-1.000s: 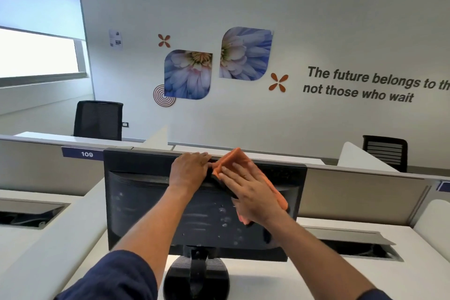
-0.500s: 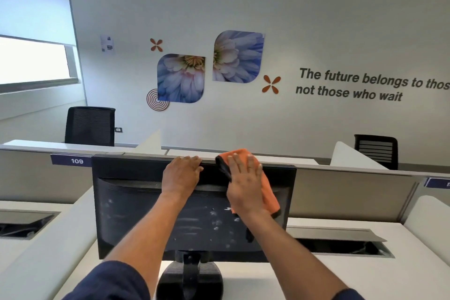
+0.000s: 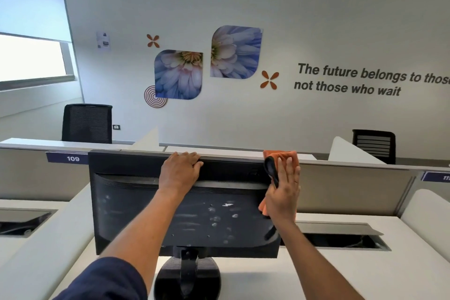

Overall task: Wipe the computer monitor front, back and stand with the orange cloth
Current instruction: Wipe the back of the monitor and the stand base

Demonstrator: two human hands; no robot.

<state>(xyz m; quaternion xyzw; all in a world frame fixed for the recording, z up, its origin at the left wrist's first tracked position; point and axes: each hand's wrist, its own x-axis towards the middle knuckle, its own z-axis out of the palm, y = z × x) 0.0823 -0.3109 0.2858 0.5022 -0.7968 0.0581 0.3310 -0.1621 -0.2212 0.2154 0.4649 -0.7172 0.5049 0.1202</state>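
The computer monitor [image 3: 136,202] stands on the white counter [image 3: 328,275] with its back to the camera. Pale smears and spots show across its dark rear panel. Its round black stand [image 3: 187,277] sits at the near edge of the view.

The left grip [image 3: 180,173] holds the top edge of the monitor near the middle, with the fingers hooked over the rim and the palm against the back. The right grip [image 3: 283,190] is flat with straight fingers and presses the orange cloth [image 3: 280,154] against the upper right corner of the monitor. The cloth shows above the fingertips and again below the palm.

Two recessed cable wells are set into the counter. The right cable well [image 3: 341,241], just behind the monitor's lower right corner, has its metal flap raised, and its inside is too dark to tell what it holds. The left cable well [image 3: 22,223] shows only dim dark shapes.

A grey partition [image 3: 353,190] runs behind the monitor.
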